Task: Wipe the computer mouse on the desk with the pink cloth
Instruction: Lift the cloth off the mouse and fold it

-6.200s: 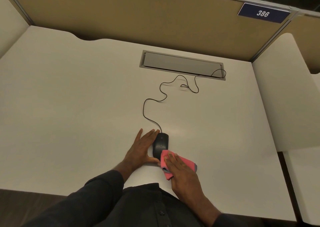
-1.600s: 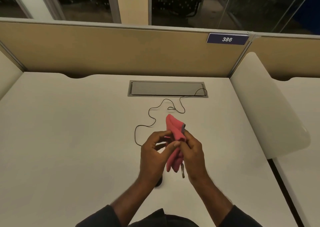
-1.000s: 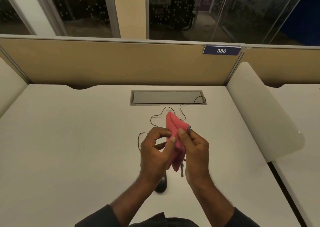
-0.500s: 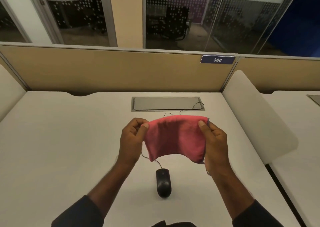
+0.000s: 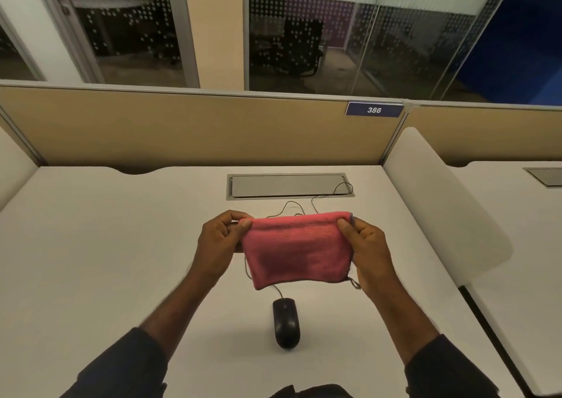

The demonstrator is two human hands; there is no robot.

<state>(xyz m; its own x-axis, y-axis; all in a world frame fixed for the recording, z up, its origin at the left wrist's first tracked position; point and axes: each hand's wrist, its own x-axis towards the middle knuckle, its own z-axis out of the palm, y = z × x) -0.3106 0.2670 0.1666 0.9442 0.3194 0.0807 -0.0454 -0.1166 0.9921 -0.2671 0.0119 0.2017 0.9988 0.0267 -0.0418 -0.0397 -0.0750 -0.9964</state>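
A pink cloth point(image 5: 296, 250) hangs spread flat in the air above the desk, stretched between both hands. My left hand point(image 5: 220, 242) pinches its upper left corner and my right hand point(image 5: 366, 250) pinches its upper right corner. The black computer mouse point(image 5: 286, 323) lies untouched on the white desk point(image 5: 91, 260), below and nearer than the cloth. Its thin black cable point(image 5: 316, 200) runs back toward the desk's cable hatch, partly hidden behind the cloth.
A grey cable hatch point(image 5: 289, 185) is set into the desk's far side. A tan partition point(image 5: 182, 130) with a blue "386" plate point(image 5: 374, 110) walls the back. A white side divider point(image 5: 441, 209) stands at the right, glass walls beyond.
The bunched cloth has been pulled open and flat between both hands. My hands have moved apart, and the view has tilted up, showing the mouse lying free on the desk.
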